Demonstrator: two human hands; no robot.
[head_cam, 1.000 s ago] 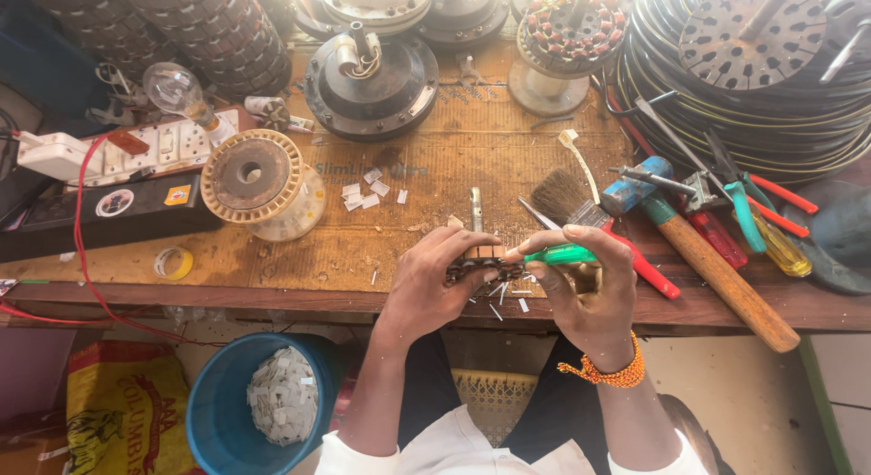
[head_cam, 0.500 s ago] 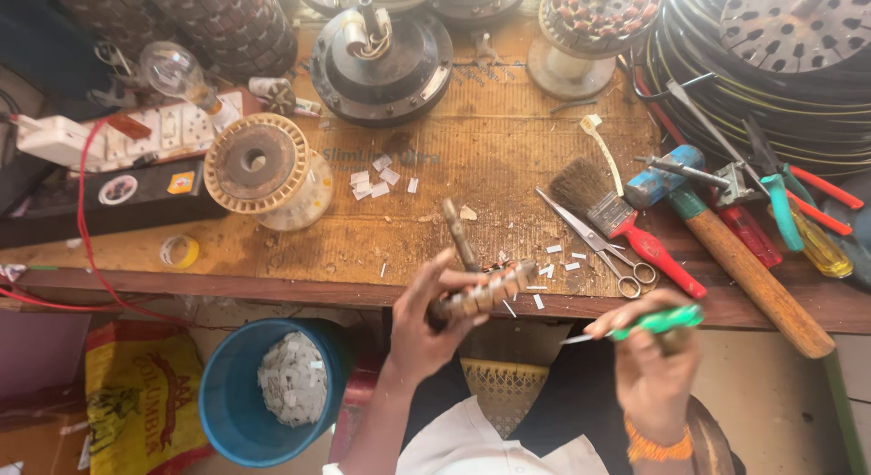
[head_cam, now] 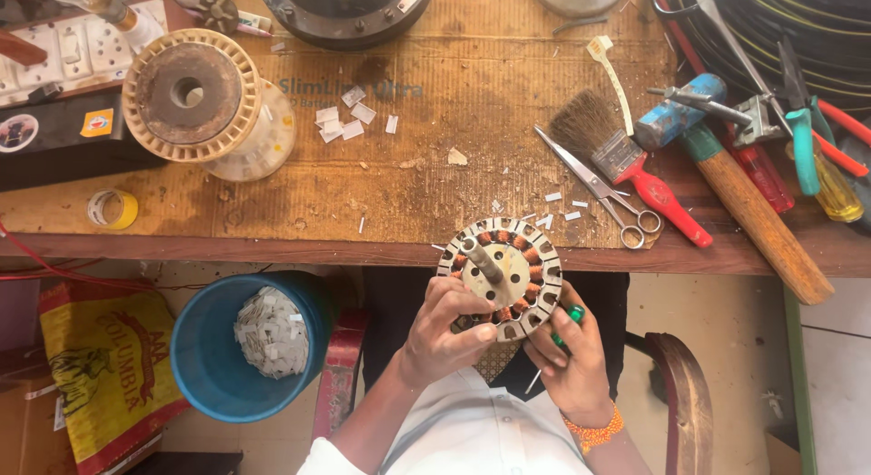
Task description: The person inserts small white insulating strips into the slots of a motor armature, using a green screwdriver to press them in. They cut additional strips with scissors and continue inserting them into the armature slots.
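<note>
One stator [head_cam: 502,277], copper windings ringed, held just off the bench [head_cam: 272,212] front edge. Left hand [head_cam: 445,334] fingers clamped on its rim at 8 o'clock; right hand [head_cam: 567,362] fingers clamped on a green-handled tool [head_cam: 570,319], tip hidden. One blue bucket [head_cam: 218,357] at 9 o'clock. One pair of scissors [head_cam: 599,189], one brush [head_cam: 626,162] at 1 o'clock.

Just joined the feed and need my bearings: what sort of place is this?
Most likely a small motor or fan repair workshop. Both hands hold a wound stator at a worn wooden workbench, with a winding spool, scissors and a paintbrush lying about.
</note>
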